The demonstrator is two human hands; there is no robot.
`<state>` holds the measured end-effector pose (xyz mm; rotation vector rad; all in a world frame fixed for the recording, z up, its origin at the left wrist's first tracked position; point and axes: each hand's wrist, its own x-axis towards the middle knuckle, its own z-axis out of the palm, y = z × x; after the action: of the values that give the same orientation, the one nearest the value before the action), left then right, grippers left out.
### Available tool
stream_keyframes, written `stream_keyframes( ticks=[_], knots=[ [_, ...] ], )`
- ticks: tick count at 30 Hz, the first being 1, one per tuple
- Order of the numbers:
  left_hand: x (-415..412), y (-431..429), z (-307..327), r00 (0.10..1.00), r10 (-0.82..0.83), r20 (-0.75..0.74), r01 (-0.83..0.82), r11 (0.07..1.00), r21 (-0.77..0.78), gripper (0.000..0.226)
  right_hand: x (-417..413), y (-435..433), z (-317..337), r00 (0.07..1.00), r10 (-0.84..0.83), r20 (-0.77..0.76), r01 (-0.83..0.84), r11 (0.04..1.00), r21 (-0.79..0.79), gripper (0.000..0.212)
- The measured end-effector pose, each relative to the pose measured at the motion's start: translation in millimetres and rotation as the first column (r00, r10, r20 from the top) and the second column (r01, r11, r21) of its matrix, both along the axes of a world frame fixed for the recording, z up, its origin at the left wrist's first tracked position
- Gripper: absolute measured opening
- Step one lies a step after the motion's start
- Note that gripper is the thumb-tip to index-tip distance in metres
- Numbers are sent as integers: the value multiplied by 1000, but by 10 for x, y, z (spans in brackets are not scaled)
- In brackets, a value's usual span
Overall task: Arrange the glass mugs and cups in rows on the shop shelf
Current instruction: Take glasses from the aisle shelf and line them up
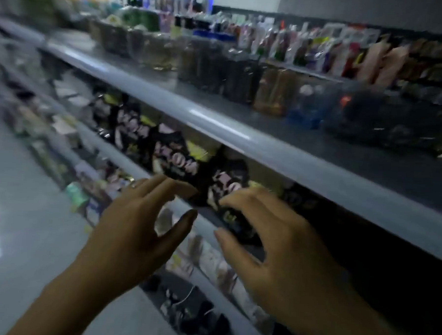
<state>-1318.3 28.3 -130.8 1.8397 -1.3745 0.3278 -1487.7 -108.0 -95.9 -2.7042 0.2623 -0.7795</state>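
Glass cups (205, 64), blurry round tubes, are standing on the smooth grey shelf (217, 122), upper middle. Below, the left hand (135, 227) and right hand (275, 236) are hovering with fingers spread, holding nothing, near shiny black packs (174, 159).

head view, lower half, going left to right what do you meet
pale glossy floor → left hand → right hand → rounded grey shelf edge
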Motion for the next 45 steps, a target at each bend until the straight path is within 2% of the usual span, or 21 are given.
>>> stream_keyframes(
  ticks=[3,7,11,16,21,26,34,40,45],
  knots=[
    [90,481,-593,970,213,-118,-205,976,76,28,443,264,-778,991,77,-110,-61,987,150,31],
    [352,1073,-1258,868,438,-235,-401,897,188,27,1131,691,-1621,965,130,-228,-60,954,293,43],
    [831,1774,-1723,754,589,-290,-522,806,279,33,1923,1214,-2139,920,162,-357,-71,965,254,55],
    [1700,2813,-1978,622,721,-306,-627,692,358,39,3134,2076,-2282,879,256,-402,-170,956,238,56],
    [2766,3740,-2005,544,773,-327,-671,634,384,39,4270,2983,-2234,860,337,-383,-246,932,267,52],
    [3774,4158,-2123,497,797,-343,-684,603,411,38,5384,3445,-2299,849,362,-386,-270,923,272,51],
    [5897,4274,-2458,445,830,-336,-670,557,490,41,7678,3557,-2706,771,448,-452,-335,890,310,52],
    [7561,4282,-2099,374,868,-327,-737,492,463,41,9661,3529,-2465,759,485,-435,-377,871,315,49],
    [8821,4479,-2097,318,881,-351,-769,456,448,42,11031,3829,-2414,727,524,-444,-448,852,272,48]
  ],
)
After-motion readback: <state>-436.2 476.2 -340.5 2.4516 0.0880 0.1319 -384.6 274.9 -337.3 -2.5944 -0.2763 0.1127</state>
